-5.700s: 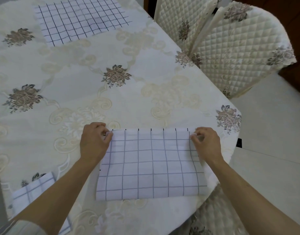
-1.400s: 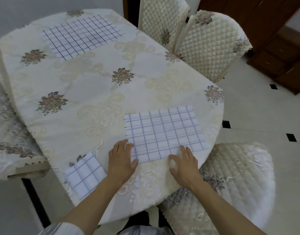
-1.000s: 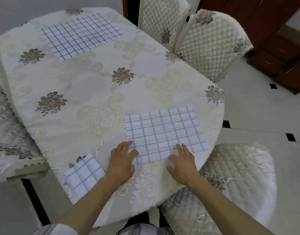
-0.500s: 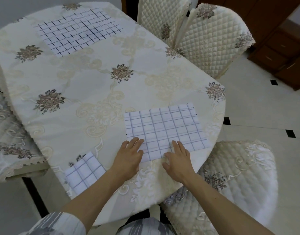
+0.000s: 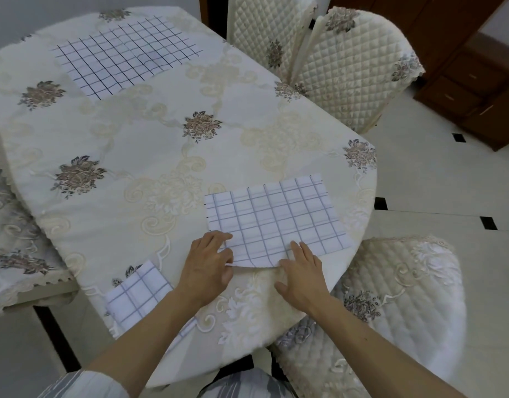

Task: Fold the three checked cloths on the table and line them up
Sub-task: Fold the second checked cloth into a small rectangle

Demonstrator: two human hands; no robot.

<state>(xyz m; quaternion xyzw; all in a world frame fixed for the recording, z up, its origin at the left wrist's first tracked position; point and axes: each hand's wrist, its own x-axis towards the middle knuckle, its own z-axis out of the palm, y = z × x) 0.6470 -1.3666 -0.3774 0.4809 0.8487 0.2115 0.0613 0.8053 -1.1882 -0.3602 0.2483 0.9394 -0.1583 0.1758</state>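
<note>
A checked cloth (image 5: 276,219), folded in half, lies near the table's front right edge. My left hand (image 5: 208,259) pinches its near left corner, thumb under the edge and fingers on top. My right hand (image 5: 302,268) rests with straight fingers on the near edge, thumb off the cloth. Between the hands the edge is lifted a little. A smaller folded checked cloth (image 5: 138,294) lies at the front left edge, partly under my left forearm. A third checked cloth (image 5: 126,56) lies spread flat at the far end.
The table (image 5: 161,133) wears a cream flowered tablecloth. Quilted chairs stand at the back right (image 5: 351,61), the front right (image 5: 396,297) and the left (image 5: 14,239). Tiled floor (image 5: 434,173) and a brown cabinet (image 5: 477,81) lie to the right.
Both hands slid inward along the cloth's near edge. My left hand now pinches the corner, and the edge has lifted slightly off the table.
</note>
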